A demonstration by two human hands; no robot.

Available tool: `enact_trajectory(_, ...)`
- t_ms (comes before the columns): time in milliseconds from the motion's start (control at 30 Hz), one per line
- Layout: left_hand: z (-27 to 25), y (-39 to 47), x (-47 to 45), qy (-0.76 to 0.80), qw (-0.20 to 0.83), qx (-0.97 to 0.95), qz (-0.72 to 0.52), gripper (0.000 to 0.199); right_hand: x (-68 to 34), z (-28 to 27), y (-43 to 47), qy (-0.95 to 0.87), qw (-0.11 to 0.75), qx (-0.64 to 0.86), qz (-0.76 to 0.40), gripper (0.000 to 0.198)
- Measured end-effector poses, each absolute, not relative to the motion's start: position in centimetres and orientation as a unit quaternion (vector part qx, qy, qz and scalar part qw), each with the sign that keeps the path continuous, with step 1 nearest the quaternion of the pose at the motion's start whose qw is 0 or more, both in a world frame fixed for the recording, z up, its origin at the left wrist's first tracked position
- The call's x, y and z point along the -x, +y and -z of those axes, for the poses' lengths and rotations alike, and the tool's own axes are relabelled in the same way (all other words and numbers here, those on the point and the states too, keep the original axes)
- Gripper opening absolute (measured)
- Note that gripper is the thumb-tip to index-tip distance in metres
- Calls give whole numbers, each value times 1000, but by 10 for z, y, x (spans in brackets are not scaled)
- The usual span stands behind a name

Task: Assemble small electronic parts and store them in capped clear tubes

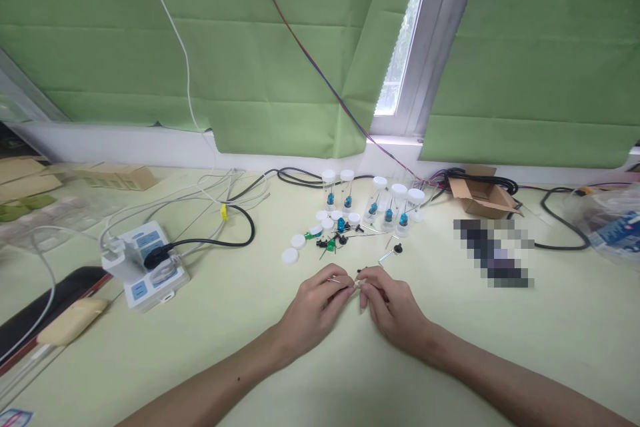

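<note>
Forearms (210,373) & hands (320,303) w/ sm. pc (334,279) face loose pcs (332,245), vials (347,192) bhd.

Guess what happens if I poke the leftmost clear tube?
The clear tube would probably tip easily, because it stands tall and narrow. Once down, its round shape might let it roll. The blue piece inside might rattle, since it doesn't fill the tube.

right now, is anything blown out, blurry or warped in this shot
Head view: the window strip is washed out near white; head view: wide-angle stretch and softness toward the edges, as on the plastic packaging; head view: a pixelated patch masks something; head view: detail between left hand and right hand is too small to read.
</note>
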State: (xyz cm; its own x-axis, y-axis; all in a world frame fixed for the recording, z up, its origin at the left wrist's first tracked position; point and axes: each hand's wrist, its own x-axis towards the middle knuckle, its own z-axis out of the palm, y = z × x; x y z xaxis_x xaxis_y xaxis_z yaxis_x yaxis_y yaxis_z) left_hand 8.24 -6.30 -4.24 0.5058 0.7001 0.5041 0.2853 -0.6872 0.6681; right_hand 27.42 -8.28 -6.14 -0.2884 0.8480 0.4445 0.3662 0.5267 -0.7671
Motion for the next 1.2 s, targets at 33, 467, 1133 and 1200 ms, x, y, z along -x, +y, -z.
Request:
enact_trajectory(33, 43, -63, -82, 295, 261, -828, -399, 19, -274, 61, -83, -755, 440, 403, -272, 18)
enact_trajectory(467, 38, -64, -83, 314, 273, -808, -416, 17, -273, 55, -85, -758, 420, 428, -259, 11)
enact_trajectory(1133, 38, -57, -83, 417, 336, -734, -417, 20, -271, 56, -83, -728, 483, 428, -233, 18)
enact_trajectory(1200, 37, -57, -83, 412, 325, -744, -415, 20, -271, 55, -82, -724, 481, 431, -241, 19)
